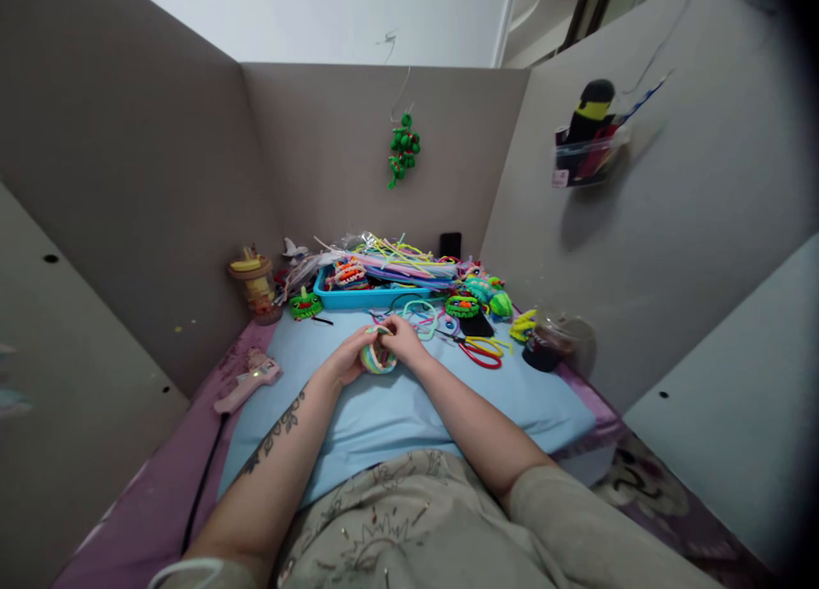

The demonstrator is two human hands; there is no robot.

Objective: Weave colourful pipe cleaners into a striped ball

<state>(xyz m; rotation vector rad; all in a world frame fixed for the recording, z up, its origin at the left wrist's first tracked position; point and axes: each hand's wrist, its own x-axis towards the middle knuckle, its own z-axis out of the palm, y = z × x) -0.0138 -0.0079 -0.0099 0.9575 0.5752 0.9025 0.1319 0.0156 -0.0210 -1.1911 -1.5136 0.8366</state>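
A small round piece woven from pastel pipe cleaners [377, 358], hollow in the middle, is held up over the light blue cloth. My left hand [349, 356] grips its left side, fingers closed around the wall. At the upper right rim, the fingers of my right hand [404, 341] are pinched together on the same piece. Just beyond my hands lie loose looped pipe cleaners [426, 316]. Scissors with red and yellow handles [483, 350] rest to the right of my right hand.
A blue tray [377, 299] heaped with pipe cleaners [409, 269] stands at the back. Green woven pieces [461, 306] sit beside it. On the left are a pink glue gun [249, 386] with a cord and a tan cup [256, 286]. A dark drink cup [543, 347] stands right.
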